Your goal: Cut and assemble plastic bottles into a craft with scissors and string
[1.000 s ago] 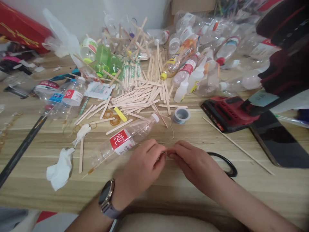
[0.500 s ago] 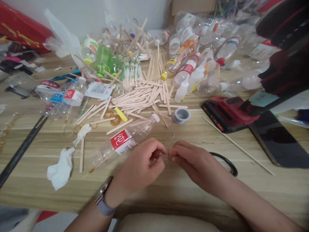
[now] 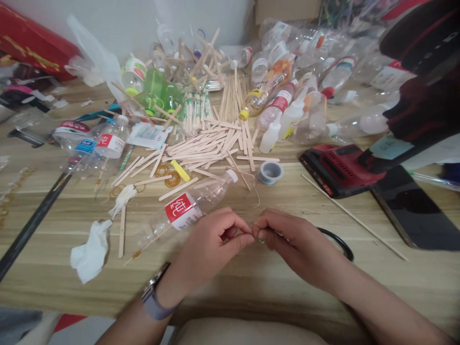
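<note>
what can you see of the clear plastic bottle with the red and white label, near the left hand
The clear plastic bottle lies on its side on the pale wooden table, its white cap pointing away to the right. A red and white label wraps its middle. A thin pale stick runs along its lower end. The left hand partly overlaps it; contact is unclear.

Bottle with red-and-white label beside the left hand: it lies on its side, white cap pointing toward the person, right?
Not quite: the head view shows the bottle lying on its side beside the left hand, but its white cap points away from the person.
</note>
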The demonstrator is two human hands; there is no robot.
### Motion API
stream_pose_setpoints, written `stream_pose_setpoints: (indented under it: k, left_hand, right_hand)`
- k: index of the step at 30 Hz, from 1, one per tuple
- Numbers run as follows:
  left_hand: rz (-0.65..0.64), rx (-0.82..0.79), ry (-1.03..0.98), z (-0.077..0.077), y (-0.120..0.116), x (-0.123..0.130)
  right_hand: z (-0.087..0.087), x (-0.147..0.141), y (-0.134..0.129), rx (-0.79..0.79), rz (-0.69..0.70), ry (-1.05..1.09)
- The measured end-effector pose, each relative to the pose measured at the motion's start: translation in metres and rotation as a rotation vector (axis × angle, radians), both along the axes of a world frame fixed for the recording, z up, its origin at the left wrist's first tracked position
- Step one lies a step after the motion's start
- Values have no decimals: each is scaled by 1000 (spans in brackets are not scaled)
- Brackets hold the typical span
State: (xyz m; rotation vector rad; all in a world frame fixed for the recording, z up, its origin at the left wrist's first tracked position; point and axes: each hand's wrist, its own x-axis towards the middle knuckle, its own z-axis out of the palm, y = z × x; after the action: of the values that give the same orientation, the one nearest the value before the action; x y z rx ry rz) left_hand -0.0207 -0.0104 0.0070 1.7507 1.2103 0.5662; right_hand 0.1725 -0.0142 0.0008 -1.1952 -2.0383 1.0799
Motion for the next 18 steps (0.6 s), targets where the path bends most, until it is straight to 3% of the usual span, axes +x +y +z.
stream_pose_setpoints:
  k: [18]
  left_hand:
    - [-61,116,-38,0,1,-2]
  right_hand:
    - [-1,2,0,-220,0,116]
